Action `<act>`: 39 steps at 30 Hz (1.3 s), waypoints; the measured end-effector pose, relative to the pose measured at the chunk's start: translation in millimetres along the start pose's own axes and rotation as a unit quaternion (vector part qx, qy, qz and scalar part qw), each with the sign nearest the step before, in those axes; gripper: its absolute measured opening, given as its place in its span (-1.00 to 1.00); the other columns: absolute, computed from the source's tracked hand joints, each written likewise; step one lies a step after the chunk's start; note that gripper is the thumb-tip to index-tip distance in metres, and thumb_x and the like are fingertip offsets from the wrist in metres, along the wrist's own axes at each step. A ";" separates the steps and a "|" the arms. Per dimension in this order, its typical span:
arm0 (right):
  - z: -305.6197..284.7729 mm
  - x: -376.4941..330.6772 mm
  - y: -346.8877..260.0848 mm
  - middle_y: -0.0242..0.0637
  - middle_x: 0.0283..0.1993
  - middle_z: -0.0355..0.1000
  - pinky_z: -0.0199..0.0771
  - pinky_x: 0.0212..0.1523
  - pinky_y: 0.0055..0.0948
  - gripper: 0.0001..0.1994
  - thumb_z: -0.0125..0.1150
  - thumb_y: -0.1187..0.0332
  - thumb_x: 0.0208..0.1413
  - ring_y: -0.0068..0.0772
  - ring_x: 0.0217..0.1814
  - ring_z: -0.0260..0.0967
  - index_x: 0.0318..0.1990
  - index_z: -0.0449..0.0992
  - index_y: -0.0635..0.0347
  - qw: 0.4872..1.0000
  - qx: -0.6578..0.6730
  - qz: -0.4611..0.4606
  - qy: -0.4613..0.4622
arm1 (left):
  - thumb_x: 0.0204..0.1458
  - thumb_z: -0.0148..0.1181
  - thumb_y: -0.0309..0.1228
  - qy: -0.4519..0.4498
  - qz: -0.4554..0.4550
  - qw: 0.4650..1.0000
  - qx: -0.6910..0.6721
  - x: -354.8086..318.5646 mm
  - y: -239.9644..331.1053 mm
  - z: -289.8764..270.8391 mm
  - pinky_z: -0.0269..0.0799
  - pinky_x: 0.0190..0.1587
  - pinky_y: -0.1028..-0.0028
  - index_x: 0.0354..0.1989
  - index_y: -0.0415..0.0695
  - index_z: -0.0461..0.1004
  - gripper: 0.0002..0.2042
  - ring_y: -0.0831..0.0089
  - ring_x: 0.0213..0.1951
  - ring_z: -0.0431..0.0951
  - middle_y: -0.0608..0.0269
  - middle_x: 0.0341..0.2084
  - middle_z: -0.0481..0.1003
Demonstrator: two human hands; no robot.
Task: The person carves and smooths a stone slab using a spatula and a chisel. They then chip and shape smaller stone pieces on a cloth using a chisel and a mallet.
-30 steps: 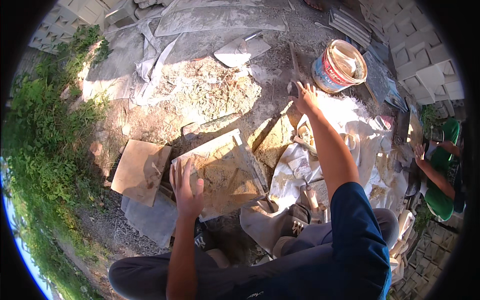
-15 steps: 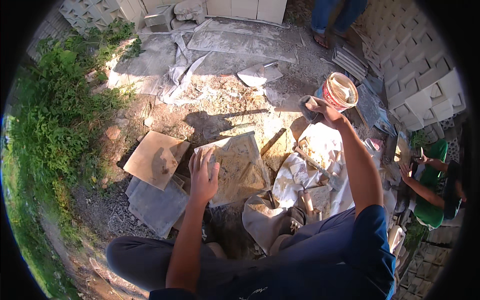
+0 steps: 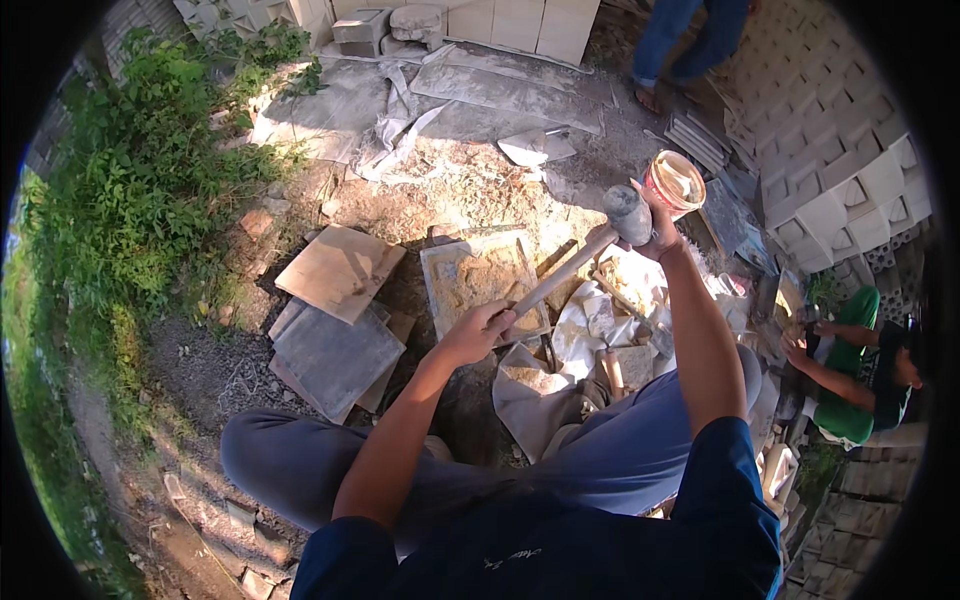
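Left hand (image 3: 474,336) gripping lower end of mallet's wooden handle, fingers curling round it. Right hand (image 3: 660,232) clasping grey head end; exact finger placement partly hidden. Mallet (image 3: 572,267) slanting up toward right between both hands, its handle crossing in front of right edge of sandy square slab (image 3: 465,275). Red bucket (image 3: 668,199) standing just beyond right hand. Tan board (image 3: 340,270) lying over grey board (image 3: 338,352), left of slab. White sheet (image 3: 573,337) spreading over ground, right of slab.
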State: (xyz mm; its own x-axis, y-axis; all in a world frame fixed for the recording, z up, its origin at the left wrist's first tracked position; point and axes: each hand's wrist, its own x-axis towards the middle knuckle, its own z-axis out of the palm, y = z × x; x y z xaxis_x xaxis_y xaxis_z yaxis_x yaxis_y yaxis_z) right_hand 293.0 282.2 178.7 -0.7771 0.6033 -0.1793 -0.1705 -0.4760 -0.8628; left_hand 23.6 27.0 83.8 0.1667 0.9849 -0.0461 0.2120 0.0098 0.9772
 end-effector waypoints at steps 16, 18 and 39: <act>51.8 -26.2 187.3 -0.45 -0.54 0.18 0.28 -0.46 -0.37 -0.67 -0.07 0.07 0.37 -0.49 -0.57 0.16 0.05 0.28 0.11 0.924 0.145 0.036 0.352 | 0.28 -0.03 -0.03 -0.024 0.013 0.992 0.121 -25.4 26.5 62.1 0.38 -0.35 0.11 -0.05 -0.30 0.31 -0.53 -0.12 -0.45 0.51 -0.12 -0.51 0.47; 77.2 -29.5 182.8 -0.56 -0.66 -0.01 -0.02 -0.78 -0.56 -0.73 -0.15 0.12 0.41 -0.66 -0.78 -0.12 -0.29 0.28 0.06 0.918 0.051 0.045 0.391 | 0.29 -0.23 0.15 -0.086 -0.191 0.970 0.125 -24.1 -1.7 22.9 0.43 -0.37 0.22 -0.14 -0.31 0.45 -0.36 0.12 -0.52 0.52 0.02 -0.59 0.46; 159.3 -44.1 232.9 -0.07 -0.62 0.27 0.19 -0.59 -0.38 -0.69 0.01 0.41 0.30 -0.41 -0.66 0.20 0.15 0.42 0.28 0.851 -0.459 -0.190 0.172 | 0.25 -0.50 0.27 0.484 -0.305 0.772 -0.276 -35.1 -77.4 -38.1 0.44 -0.21 0.26 0.01 -0.17 0.46 -0.24 0.40 -0.33 0.43 0.25 -0.38 0.43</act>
State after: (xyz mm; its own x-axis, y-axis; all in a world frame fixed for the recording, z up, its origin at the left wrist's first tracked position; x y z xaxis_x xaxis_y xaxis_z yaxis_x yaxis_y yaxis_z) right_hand 191.0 42.7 61.0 -0.5206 0.8292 0.2033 0.2977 0.3994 -0.8671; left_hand -35.4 -1.7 17.7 -0.6567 0.4327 -0.6177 -0.5210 0.3319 0.7864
